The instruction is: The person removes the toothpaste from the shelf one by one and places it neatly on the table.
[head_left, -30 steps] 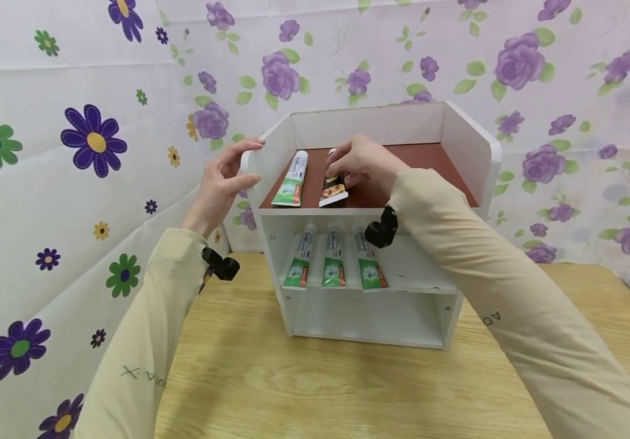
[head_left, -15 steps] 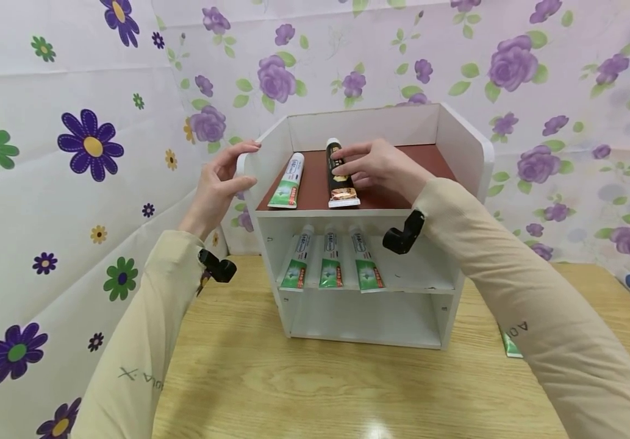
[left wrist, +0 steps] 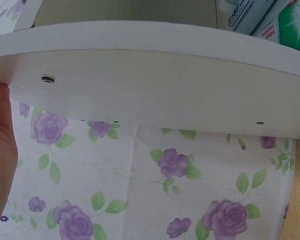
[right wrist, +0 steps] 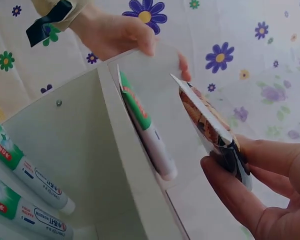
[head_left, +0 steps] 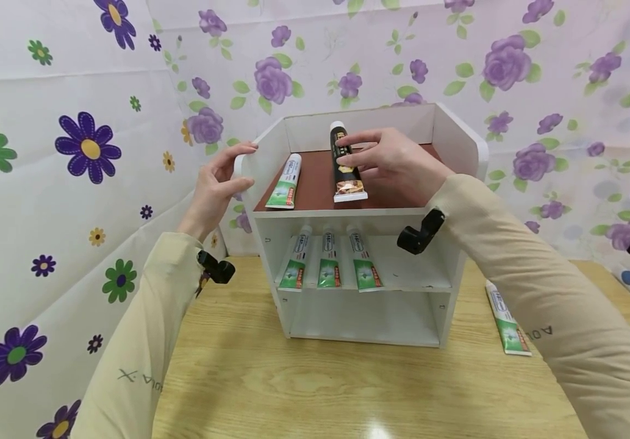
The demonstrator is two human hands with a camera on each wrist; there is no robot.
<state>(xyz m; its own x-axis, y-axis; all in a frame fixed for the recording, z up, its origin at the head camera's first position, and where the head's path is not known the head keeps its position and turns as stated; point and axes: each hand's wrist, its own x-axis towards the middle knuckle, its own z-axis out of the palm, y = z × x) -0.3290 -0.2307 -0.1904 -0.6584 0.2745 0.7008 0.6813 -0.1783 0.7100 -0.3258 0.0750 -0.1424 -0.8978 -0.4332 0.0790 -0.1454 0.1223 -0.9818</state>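
Note:
In the head view, my right hand (head_left: pixel 394 155) pinches a black toothpaste tube (head_left: pixel 346 164) with a white cap, tilted just above the red-brown top of a small white shelf unit (head_left: pixel 347 213). The right wrist view has the tube's crimped end (right wrist: pixel 205 112) between thumb and fingers. My left hand (head_left: pixel 213 189) holds the rounded corner of the unit's left side panel; the left wrist view catches only part of this hand (left wrist: pixel 1 135). Left of the black tube, a green-and-white toothpaste tube (head_left: pixel 284 182) lies on the top.
Three green-and-white tubes (head_left: pixel 328 259) lie side by side on the middle shelf. Another such tube (head_left: pixel 507 320) rests on the wooden table (head_left: pixel 315 390) to the unit's right. Raised panels border the top at sides and back. Flowered cloth (head_left: pixel 347 61) hangs behind and left.
My right hand first covers the black tube on the top, then lifts it slightly and shifts it right. The tube on the table has come into view. My left hand stays on the panel.

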